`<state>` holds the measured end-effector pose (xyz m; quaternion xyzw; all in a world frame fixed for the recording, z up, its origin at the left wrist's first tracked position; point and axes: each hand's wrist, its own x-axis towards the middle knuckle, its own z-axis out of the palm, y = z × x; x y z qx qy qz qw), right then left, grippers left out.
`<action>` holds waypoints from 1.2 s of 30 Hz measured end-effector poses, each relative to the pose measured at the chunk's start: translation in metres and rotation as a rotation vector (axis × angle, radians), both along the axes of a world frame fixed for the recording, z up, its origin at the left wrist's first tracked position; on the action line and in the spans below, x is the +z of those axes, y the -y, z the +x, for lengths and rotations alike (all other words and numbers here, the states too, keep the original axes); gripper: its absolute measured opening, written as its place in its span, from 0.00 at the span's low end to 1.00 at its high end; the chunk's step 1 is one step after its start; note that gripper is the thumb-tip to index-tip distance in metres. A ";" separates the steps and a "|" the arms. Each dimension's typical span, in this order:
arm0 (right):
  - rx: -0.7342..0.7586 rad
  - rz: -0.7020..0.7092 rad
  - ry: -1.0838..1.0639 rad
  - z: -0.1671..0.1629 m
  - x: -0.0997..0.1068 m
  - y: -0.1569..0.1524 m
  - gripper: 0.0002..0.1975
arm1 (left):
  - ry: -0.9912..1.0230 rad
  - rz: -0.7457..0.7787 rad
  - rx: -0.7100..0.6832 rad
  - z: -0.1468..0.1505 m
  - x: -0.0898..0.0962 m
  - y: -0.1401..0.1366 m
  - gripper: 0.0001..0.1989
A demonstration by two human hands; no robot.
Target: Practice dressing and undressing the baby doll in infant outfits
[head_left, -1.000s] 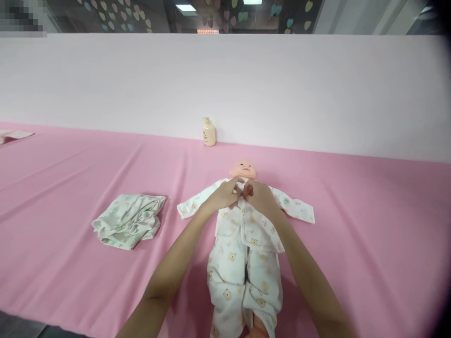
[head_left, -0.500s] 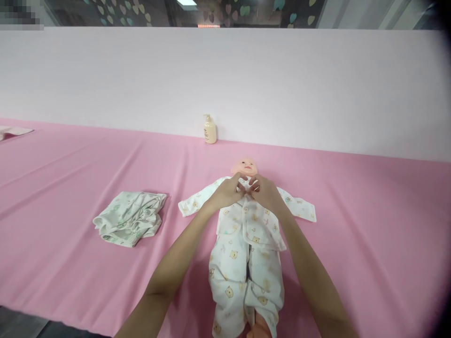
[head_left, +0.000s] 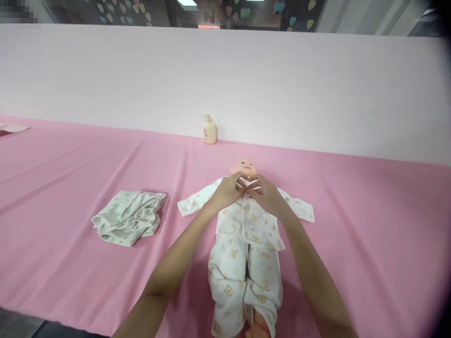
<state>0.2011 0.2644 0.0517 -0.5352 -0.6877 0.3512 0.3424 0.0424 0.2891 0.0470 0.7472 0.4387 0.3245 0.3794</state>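
A baby doll [head_left: 245, 167] lies on its back, dressed in a white printed jacket [head_left: 260, 220] and matching trousers [head_left: 230, 267]. Both hands meet at the jacket's neckline, just under the doll's chin. With bent fingers, my left hand [head_left: 230, 190] pinches the front edge of the jacket. My right hand [head_left: 266, 193] grips the opposing edge, its fingertips close against the left ones. Below them the jacket front falls slightly apart at the hem. The fingers hide the fastening at the collar. One bare doll foot [head_left: 259, 328] shows at a trouser leg.
A crumpled white and green cloth [head_left: 129, 218] lies to the left on the pink sheet [head_left: 70, 188]. A cream pump bottle [head_left: 210, 130] stands at the back against the white wall panel [head_left: 225, 80]. A pale folded item [head_left: 13, 128] sits at the far left edge.
The right hand's fingers have shifted slightly at the neckline, closer to the left fingertips. Both hands remain on the jacket, and the doll lies as before.
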 end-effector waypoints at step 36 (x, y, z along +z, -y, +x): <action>0.401 -0.094 0.434 0.011 -0.001 0.006 0.04 | -0.346 -0.106 -0.383 -0.015 0.026 0.022 0.16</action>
